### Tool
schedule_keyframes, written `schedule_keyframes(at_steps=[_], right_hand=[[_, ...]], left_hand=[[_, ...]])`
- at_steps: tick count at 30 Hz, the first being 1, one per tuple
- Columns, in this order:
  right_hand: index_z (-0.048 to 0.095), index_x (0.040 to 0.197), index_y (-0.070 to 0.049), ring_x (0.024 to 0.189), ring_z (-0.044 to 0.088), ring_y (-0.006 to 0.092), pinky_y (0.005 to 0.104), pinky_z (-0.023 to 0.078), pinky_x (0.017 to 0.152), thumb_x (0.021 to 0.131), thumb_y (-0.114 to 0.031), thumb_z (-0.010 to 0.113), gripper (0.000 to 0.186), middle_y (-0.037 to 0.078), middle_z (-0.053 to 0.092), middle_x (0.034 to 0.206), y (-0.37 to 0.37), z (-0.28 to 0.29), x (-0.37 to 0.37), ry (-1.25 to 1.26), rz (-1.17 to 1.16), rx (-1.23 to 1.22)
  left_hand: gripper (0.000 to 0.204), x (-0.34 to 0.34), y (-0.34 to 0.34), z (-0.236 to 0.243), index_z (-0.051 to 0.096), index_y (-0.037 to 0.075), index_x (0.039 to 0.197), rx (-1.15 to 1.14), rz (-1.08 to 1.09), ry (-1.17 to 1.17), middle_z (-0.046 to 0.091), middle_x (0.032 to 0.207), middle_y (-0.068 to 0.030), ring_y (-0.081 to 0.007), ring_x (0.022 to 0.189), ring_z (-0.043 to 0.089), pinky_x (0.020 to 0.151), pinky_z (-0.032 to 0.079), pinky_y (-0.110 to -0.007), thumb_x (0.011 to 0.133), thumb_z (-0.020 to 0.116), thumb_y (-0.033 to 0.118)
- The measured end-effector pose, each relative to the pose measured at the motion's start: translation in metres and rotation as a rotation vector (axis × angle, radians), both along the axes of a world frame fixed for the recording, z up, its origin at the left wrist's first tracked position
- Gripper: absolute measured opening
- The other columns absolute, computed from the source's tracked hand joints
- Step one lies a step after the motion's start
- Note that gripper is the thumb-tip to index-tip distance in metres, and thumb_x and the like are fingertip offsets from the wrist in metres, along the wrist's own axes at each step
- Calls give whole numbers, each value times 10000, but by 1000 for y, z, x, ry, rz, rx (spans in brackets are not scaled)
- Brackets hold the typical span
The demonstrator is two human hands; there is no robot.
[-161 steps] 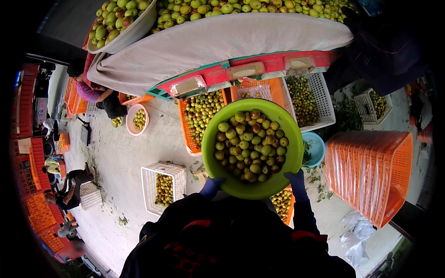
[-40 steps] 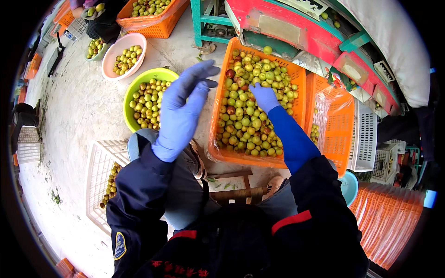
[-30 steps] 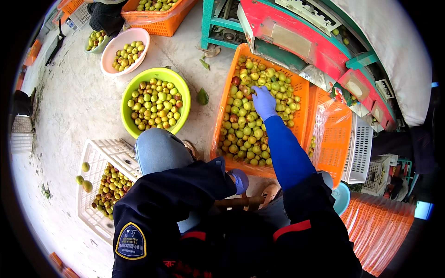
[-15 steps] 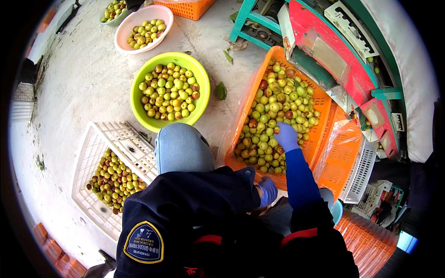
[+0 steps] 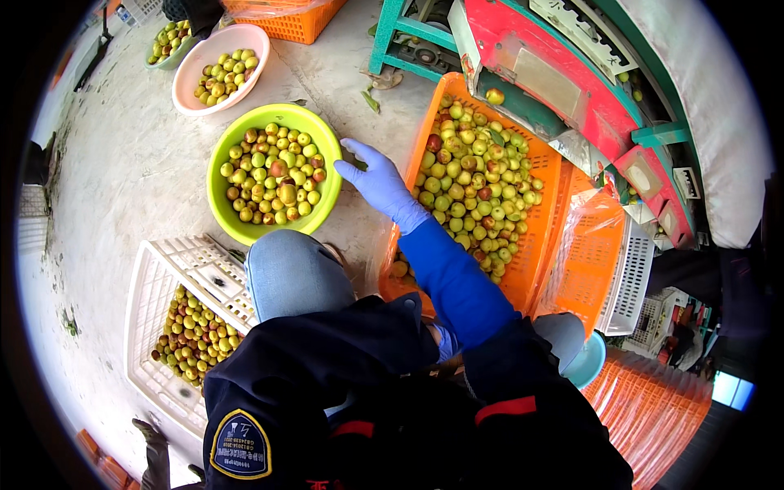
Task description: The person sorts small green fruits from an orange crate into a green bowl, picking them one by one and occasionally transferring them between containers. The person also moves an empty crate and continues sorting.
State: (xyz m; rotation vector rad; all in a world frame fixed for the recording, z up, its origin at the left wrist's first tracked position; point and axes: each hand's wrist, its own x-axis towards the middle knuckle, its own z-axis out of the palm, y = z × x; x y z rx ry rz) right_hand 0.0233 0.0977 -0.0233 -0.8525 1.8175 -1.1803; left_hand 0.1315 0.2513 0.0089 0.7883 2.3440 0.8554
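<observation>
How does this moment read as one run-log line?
right hand: open, beside green basin of fruit | left hand: mostly hidden, grip unclear | orange crate: more fruit inside

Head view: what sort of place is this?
Likely a fruit-sorting or packing area: a red-panelled machine with a teal frame stands beside an orange perforated plastic crate of round yellow-green fruit, and nested orange plastic crates are stacked nearby.

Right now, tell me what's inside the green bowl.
The green bowl holds round fruits, green to yellowish, some patched reddish-brown. The upper ones cover whatever lies underneath, so that can't be seen.
</observation>
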Motion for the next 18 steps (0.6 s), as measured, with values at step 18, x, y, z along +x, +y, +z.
schedule_keyframes(at_steps=[18], right_hand=[[475, 1019, -107, 841, 595, 320, 394, 506, 684, 718, -262, 688, 400, 136, 440, 1071, 91, -45, -108, 812, 262, 671]], left_hand=[[212, -11, -8, -13, 634, 93, 906, 25, 12, 25, 622, 825, -73, -239, 748, 602, 646, 434, -353, 747, 535, 192]])
